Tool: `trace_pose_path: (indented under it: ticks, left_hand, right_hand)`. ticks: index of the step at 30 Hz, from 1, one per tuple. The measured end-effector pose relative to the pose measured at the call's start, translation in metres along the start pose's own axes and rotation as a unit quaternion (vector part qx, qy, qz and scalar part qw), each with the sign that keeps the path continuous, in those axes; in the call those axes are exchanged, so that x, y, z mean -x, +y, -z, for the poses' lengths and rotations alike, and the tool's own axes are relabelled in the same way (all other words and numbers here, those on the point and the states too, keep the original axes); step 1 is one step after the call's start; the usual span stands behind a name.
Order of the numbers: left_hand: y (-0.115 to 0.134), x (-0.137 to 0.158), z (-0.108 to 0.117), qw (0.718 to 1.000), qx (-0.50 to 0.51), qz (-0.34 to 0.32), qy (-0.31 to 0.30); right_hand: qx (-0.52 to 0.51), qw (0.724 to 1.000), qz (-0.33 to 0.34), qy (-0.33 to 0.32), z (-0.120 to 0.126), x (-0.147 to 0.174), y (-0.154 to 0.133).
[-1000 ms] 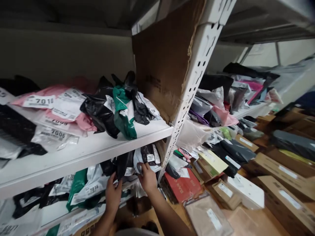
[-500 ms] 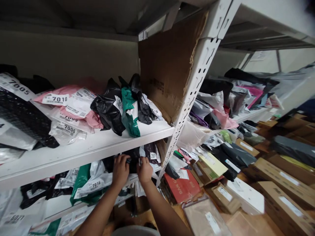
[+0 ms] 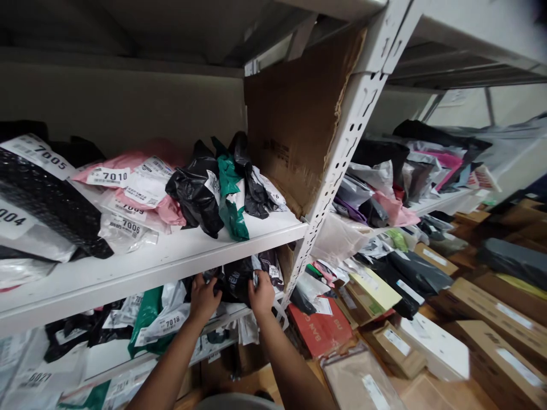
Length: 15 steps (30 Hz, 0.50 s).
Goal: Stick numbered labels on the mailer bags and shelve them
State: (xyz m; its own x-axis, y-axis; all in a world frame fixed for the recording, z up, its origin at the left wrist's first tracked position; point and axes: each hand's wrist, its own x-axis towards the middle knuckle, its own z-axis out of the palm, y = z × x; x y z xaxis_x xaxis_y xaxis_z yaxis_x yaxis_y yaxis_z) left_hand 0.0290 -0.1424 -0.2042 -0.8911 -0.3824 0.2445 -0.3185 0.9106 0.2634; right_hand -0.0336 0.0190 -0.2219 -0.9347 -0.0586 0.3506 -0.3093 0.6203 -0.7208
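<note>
- The person's left hand (image 3: 205,297) has its fingers bent narrowly against the left side of a black bag (image 3: 236,279); whether they truly grip it cannot be told
- The right hand (image 3: 261,293) is at the bag's right side, thumb and fingers close together; a firm hold cannot be told here either
- The black bag, with pale lettering facing out, is between the 2 hands at the lower shelf (image 3: 105,360), beneath the front edge of the upper shelf (image 3: 149,277)
- Just right of the right hand is a dark parcel (image 3: 268,262) with a white label
- Left of the left hand lies a white parcel (image 3: 168,323) labelled 7018
- Above, a green bag (image 3: 228,176) stands among black bags, right of a pink parcel (image 3: 175,212) marked 7010
- Past the white post (image 3: 337,165), a red box (image 3: 320,324) sits among cartons
</note>
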Motion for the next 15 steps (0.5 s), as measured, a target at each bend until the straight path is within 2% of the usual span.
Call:
trace_pose_path:
  ticks: [7,15]
  left_hand:
    - [0.016,-0.001,0.000,1.000,0.017,0.015,0.003]
    - [0.053,-0.002,-0.023,0.995,0.088,0.026,-0.023]
  right_hand:
    - [-0.012,1.000,0.010,-0.001,0.000,0.003,0.000]
    - [-0.049,0.998,0.036,0.013,-0.001,0.002,0.006]
